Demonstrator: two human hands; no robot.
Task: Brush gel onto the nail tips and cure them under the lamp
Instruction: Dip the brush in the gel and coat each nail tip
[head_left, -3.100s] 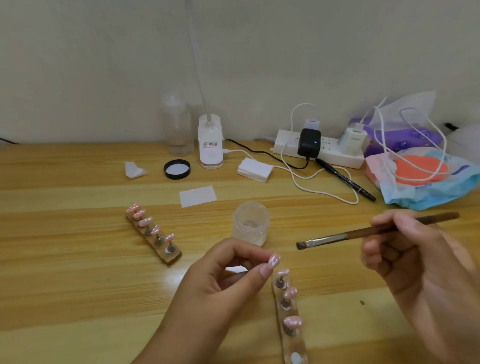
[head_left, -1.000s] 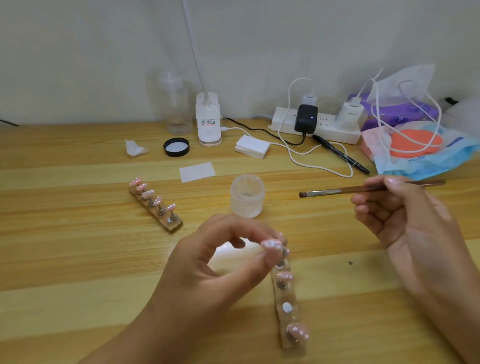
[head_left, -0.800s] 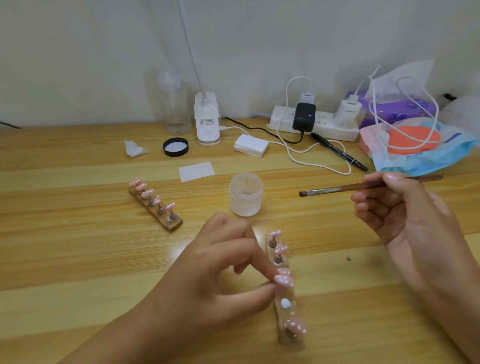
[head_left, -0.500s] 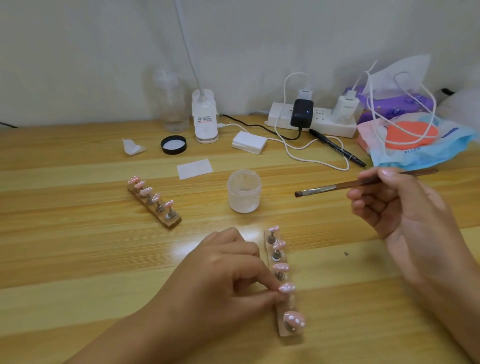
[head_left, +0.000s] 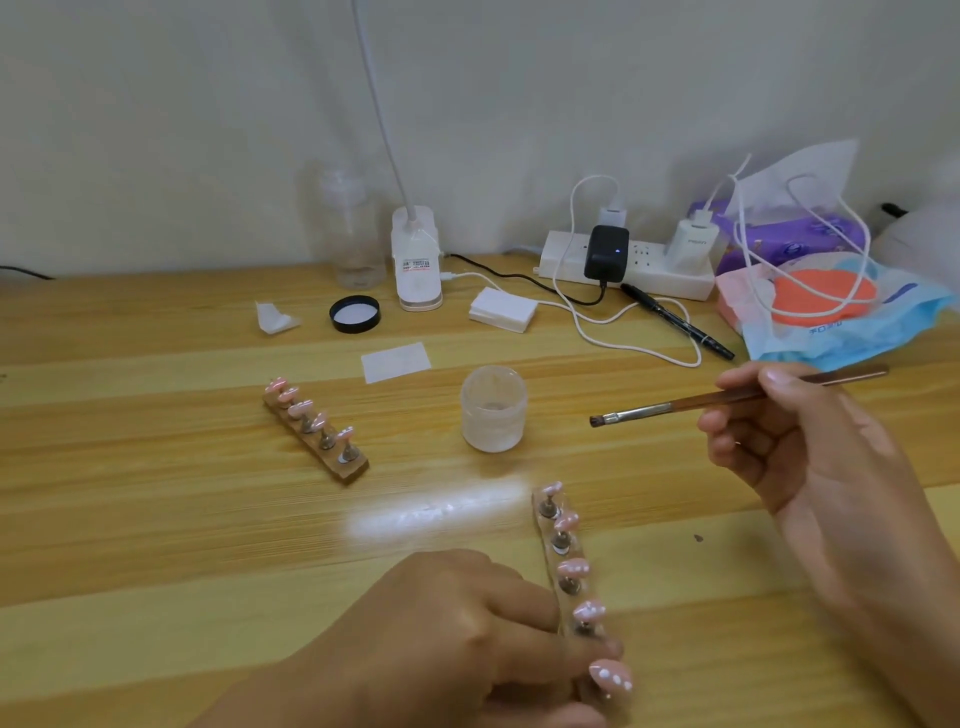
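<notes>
- The table (head_left: 156, 519) is pale wood with a clear grain, smooth, with a soft shine.
- The nail tips (head_left: 573, 566) are glossy pink.
- Their holder strips (head_left: 354, 469) are brown wood with shiny metal posts (head_left: 571, 586).
- The jar (head_left: 493, 410) is frosted, half-clear plastic.
- The brush (head_left: 727, 399) has a polished brown handle and a metal ferrule (head_left: 639, 413).
- The paper slip (head_left: 396, 361) is matt white.

Soft, even, fairly bright light fills the view, broken by one washed-out white glare patch (head_left: 436, 512) near the middle of the wooden bench (head_left: 156, 519). Only faint grey shadows fall on the wall (head_left: 208, 104) at the back right. The left hand (head_left: 467, 623) at the bottom edge is smeared and out of focus, the clear bottle (head_left: 356, 228) nearly melts into the wall, and the wide lens bows the bench's far edge.
</notes>
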